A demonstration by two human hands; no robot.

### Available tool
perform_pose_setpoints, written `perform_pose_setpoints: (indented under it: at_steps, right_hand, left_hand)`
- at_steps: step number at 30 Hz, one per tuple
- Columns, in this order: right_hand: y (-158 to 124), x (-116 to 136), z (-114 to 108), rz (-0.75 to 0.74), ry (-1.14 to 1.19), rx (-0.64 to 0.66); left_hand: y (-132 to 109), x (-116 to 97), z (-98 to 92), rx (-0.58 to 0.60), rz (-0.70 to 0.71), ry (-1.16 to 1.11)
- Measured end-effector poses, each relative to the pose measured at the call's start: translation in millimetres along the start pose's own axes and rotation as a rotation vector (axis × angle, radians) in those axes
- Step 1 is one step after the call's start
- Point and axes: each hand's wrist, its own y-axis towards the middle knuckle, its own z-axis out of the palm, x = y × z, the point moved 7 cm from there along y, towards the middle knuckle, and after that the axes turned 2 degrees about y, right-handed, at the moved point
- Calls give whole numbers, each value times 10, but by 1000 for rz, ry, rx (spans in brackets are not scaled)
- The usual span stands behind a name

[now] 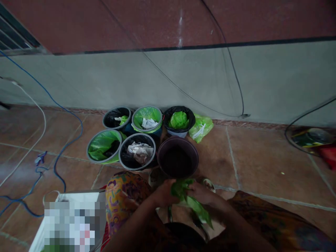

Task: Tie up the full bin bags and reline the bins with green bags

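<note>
Between my two hands is a crumpled green plastic bag (181,189), with a loose flap (199,209) hanging down to the right. My left hand (166,192) grips its left side with closed fingers. My right hand (201,191) is closed on the other side. Both hands are above my lap, just in front of a dark, unlined bucket (193,148). Beside that bucket stands a bin lined in black (123,157), holding crumpled paper (140,151). Another bin with a green liner (98,145) stands at the front left.
Behind are a black-lined bin (110,119), a green-lined bin (147,111) with white paper, and a black-lined bin (168,120) holding a green bag. A tied green bag (206,122) lies beside them. Cables (63,147) cross the floor; a white box (70,197) is lower left.
</note>
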Motion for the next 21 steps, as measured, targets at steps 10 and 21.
perform_pose_setpoints:
  at_steps: [10,21]
  right_hand:
    - [-1051,555,-1206,44,809,-285]
    - [-1155,258,-1899,-54,482,-487]
  left_hand:
    - [-197,-464,-300,-130,105,-286]
    - [-587,-294,-1064,-277,-21,-658]
